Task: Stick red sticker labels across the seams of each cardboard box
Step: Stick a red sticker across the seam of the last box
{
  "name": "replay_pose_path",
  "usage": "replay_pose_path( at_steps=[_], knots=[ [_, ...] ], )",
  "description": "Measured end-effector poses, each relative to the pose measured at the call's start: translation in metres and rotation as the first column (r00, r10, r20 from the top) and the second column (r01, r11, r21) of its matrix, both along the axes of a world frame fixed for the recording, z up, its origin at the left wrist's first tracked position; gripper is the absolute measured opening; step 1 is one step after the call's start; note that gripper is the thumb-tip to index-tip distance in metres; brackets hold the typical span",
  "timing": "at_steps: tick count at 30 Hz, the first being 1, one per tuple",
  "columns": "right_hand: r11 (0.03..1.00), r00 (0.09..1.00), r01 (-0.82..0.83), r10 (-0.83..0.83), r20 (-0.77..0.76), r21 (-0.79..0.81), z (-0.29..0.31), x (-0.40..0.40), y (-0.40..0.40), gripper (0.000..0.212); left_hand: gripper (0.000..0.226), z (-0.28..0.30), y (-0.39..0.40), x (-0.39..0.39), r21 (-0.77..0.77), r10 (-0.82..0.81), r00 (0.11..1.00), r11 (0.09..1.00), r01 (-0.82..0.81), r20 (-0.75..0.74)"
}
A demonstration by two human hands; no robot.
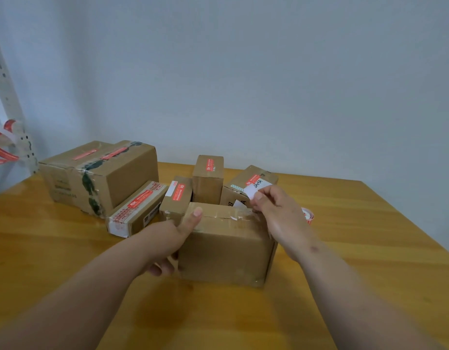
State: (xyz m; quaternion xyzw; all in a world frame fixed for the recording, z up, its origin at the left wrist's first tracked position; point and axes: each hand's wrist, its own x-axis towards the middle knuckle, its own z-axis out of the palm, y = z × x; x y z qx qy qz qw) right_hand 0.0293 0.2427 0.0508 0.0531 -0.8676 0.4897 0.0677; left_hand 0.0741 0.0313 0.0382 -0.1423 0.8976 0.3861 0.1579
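Six cardboard boxes on the bench (pixel 344 248). Left hand (pixel 171 238) grips the nearest box (pixel 226 251); right hand (pixel 274 210) pinches one sticker (pixel 252 193).

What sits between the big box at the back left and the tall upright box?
In the head view, two small boxes, each with a red label: a long flat box beside the big box, then a smaller box beside the tall box.
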Motion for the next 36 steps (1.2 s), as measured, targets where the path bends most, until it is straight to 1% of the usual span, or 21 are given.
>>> replay_pose_path(
  at_steps=[2,3,5,6,7,8,10,11,13,14,15,17,20,23,25,26,28,30,32,33,36],
  knots=[
    [0.998,0.999,0.017,-0.014,-0.047,0.064,0.004,0.002,0.004,0.025,0.089,-0.002,-0.004,-0.004,-0.068,0.009,0.986,0.998,-0.02,-0.164],
    [0.994,0.997,0.026,-0.018,-0.076,0.105,0.005,0.003,0.006,0.027,0.082,-0.003,-0.006,-0.007,-0.072,0.014,0.962,0.997,-0.035,-0.273],
    [0.985,0.988,0.003,0.023,-0.15,0.171,0.008,0.003,0.008,0.026,0.051,0.001,-0.005,-0.009,-0.011,0.033,0.88,0.999,-0.043,-0.474],
    [0.98,0.978,-0.015,0.056,-0.2,0.2,0.009,0.003,0.008,0.025,0.039,0.006,-0.002,-0.01,0.044,0.047,0.84,0.999,-0.028,-0.541],
    [0.972,0.96,-0.035,0.097,-0.262,0.234,0.01,0.004,0.007,0.024,0.033,0.011,0.002,-0.01,0.106,0.064,0.812,0.994,-0.002,-0.58],
    [0.957,0.929,-0.048,0.148,-0.339,0.285,0.011,0.004,0.006,0.023,0.032,0.016,0.005,-0.011,0.181,0.091,0.803,0.983,0.021,-0.589],
    [0.9,0.819,-0.002,0.252,-0.515,0.436,0.011,0.004,0.003,0.022,0.035,0.026,0.012,-0.013,0.377,0.171,0.828,0.925,0.052,-0.534],
    [0.856,0.754,0.058,0.3,-0.584,0.514,0.01,0.004,0.002,0.021,0.038,0.03,0.015,-0.014,0.482,0.208,0.85,0.874,0.06,-0.484],
    [0.765,0.657,0.176,0.378,-0.652,0.62,0.01,0.005,0.001,0.015,0.043,0.036,0.019,-0.016,0.646,0.257,0.889,0.762,0.054,-0.378],
    [0.73,0.618,0.213,0.414,-0.668,0.65,0.009,0.004,0.001,0.008,0.044,0.037,0.02,-0.016,0.678,0.264,0.901,0.734,0.045,-0.345],
    [0.703,0.593,0.237,0.442,-0.673,0.671,0.008,0.004,0.001,0.005,0.044,0.037,0.02,-0.017,0.68,0.262,0.907,0.732,0.037,-0.331],
    [0.668,0.571,0.26,0.476,-0.669,0.697,0.008,0.006,0.001,0.01,0.037,0.035,0.02,-0.016,0.672,0.254,0.91,0.74,0.036,-0.328],
    [0.648,0.552,0.279,0.495,-0.671,0.709,0.007,0.008,0.003,0.012,0.013,0.032,0.016,-0.014,0.706,0.275,0.906,0.707,0.037,-0.323],
    [0.647,0.544,0.279,0.503,-0.672,0.71,0.006,0.008,0.005,0.008,0.014,0.032,0.012,-0.012,0.73,0.277,0.91,0.683,0.04,-0.309],
    [0.656,0.548,0.262,0.502,-0.669,0.708,0.004,0.008,0.005,0.009,0.016,0.031,0.01,-0.012,0.72,0.277,0.905,0.692,0.043,-0.321],
    [0.659,0.566,0.237,0.503,-0.653,0.714,0.003,0.008,0.005,0.009,0.017,0.03,0.009,-0.012,0.709,0.277,0.9,0.703,0.048,-0.336],
    [0.675,0.629,0.147,0.5,-0.595,0.723,0.001,0.009,0.004,0.009,0.017,0.029,0.009,-0.013,0.667,0.268,0.884,0.742,0.065,-0.383],
    [0.734,0.709,0.001,0.478,-0.518,0.679,0.001,0.012,0.003,0.014,0.016,0.028,0.009,-0.013,0.605,0.257,0.86,0.793,0.073,-0.44],
    [0.828,0.805,-0.13,0.41,-0.43,0.545,0.005,0.017,0.001,0.017,0.015,0.027,0.009,-0.013,0.546,0.246,0.834,0.834,0.078,-0.494],
    [0.872,0.856,-0.166,0.359,-0.372,0.46,0.008,0.021,0.0,0.017,0.015,0.026,0.009,-0.014,0.528,0.241,0.823,0.845,0.083,-0.515],
    [0.973,0.959,-0.166,0.197,-0.205,0.159,0.015,0.025,0.0,0.007,0.014,0.026,0.009,-0.015,0.499,0.222,0.807,0.86,0.102,-0.547]
  ],
)
